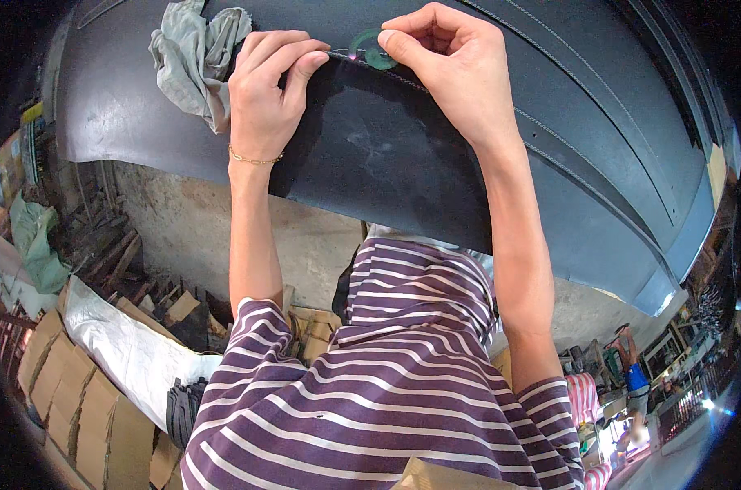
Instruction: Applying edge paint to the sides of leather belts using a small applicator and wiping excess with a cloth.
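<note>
Both my hands work close together at the far side of a dark, smooth sheet [379, 143] that covers the work surface. My left hand [268, 77] is closed, thumb and forefinger pinching a thin dark braided cord [342, 55] on the sheet. Beside it my right hand [460, 65] is closed too, its thumb and forefinger pinched at the edge of a small green ring-shaped thing [380, 57]; what exactly sits between these fingertips is too small to make out. A crumpled grey-green cloth [191, 69] lies just left of my left hand.
More braided cords and long dark strips [616, 122] lie on the right. Flattened cardboard [80, 400], a white sack [133, 351] and a green bag [40, 245] are at lower left. Another person [636, 376] is in the background at lower right.
</note>
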`<action>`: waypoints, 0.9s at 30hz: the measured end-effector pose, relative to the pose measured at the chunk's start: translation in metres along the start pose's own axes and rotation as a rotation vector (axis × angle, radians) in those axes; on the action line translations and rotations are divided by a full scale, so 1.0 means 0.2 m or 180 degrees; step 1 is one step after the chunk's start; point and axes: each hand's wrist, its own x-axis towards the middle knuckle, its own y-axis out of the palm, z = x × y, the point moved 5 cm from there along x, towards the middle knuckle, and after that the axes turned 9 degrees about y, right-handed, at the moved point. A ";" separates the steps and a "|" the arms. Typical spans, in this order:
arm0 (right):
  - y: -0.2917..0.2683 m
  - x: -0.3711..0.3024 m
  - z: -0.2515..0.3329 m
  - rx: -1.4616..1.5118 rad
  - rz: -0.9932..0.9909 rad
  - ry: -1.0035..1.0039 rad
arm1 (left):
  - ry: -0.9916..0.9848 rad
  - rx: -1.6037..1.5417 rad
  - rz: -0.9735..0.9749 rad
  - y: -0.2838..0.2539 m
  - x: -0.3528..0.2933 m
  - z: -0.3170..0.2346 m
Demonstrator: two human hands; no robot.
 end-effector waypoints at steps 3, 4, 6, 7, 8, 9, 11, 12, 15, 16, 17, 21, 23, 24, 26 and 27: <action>0.00 0.00 0.00 -0.0067 -0.0049 0.0057 | 0.0000 0.0003 -0.0011 0.00 0.00 0.00; -0.01 0.01 0.00 -0.0054 -0.0095 0.0013 | -0.0001 0.0018 -0.0012 0.00 0.00 0.00; -0.01 0.01 -0.01 -0.0047 -0.0080 0.0036 | 0.0000 -0.0014 -0.0065 0.01 -0.01 0.01; 0.00 0.00 -0.01 -0.0039 -0.0064 0.0057 | 0.0002 -0.0044 -0.0119 0.01 -0.01 0.02; 0.00 0.00 -0.01 -0.0041 -0.0065 0.0057 | 0.0001 -0.0046 -0.0121 0.00 -0.01 0.01; 0.00 0.00 -0.01 -0.0055 -0.0056 0.0056 | -0.0003 -0.0043 -0.0111 0.00 0.00 0.01; 0.00 0.00 -0.01 -0.0072 -0.0045 0.0053 | -0.0008 -0.0040 -0.0105 0.01 0.00 0.01; 0.00 0.00 0.00 -0.0096 -0.0051 0.0041 | 0.0015 -0.0053 -0.0114 0.01 0.00 0.01; 0.00 0.01 -0.01 -0.0072 -0.0040 0.0049 | 0.0021 -0.0078 -0.0123 0.00 0.00 0.01; 0.00 0.01 -0.01 -0.0024 -0.0024 0.0071 | 0.0006 -0.0092 -0.0121 0.00 0.00 0.01; 0.00 0.01 -0.01 -0.0026 -0.0023 0.0069 | 0.0005 -0.0091 -0.0124 0.00 0.00 0.01; 0.00 0.00 0.00 -0.0104 -0.0024 0.0032 | 0.0043 -0.0044 -0.0082 0.00 0.00 0.00; 0.00 0.01 -0.01 -0.0108 -0.0032 0.0050 | 0.0078 -0.0028 -0.0043 0.01 0.00 0.00; 0.00 0.01 -0.01 -0.0051 -0.0031 0.0006 | 0.0070 -0.0004 -0.0043 0.01 0.00 0.00; 0.00 0.01 -0.01 0.0006 -0.0025 -0.0042 | 0.0060 0.0024 -0.0046 0.00 0.00 0.00; 0.00 0.01 -0.01 -0.0044 -0.0058 -0.0037 | 0.0042 0.0018 -0.0041 0.00 0.00 0.00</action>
